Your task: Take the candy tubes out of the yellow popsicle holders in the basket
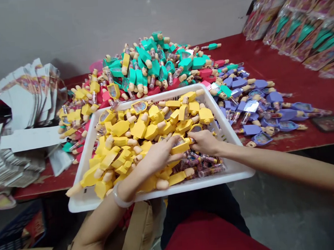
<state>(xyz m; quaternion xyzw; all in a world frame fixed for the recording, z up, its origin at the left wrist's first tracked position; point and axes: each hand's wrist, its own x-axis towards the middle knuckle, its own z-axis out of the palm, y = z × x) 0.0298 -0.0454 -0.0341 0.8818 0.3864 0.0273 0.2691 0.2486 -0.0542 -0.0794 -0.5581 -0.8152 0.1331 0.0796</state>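
A white plastic basket (243, 162) holds a heap of yellow plastic toys (139, 129) with pale rounded ends, some showing a clear window. My left hand (160, 154) is closed around one yellow toy (180, 146), its windowed side up. At that toy's right end, my right hand (204, 142) has its fingers pinched together; what lies between them is hidden. Under the hands, clear tubes (211, 170) with small purplish contents lie in the basket's near right corner.
Behind the basket, green toys (141, 66) and purple toys (263, 108) are heaped on a red table (264, 65). Stacked white cards (22, 99) stand at left, and bagged packs (304, 28) at right. A cardboard box (137, 231) sits below the table edge.
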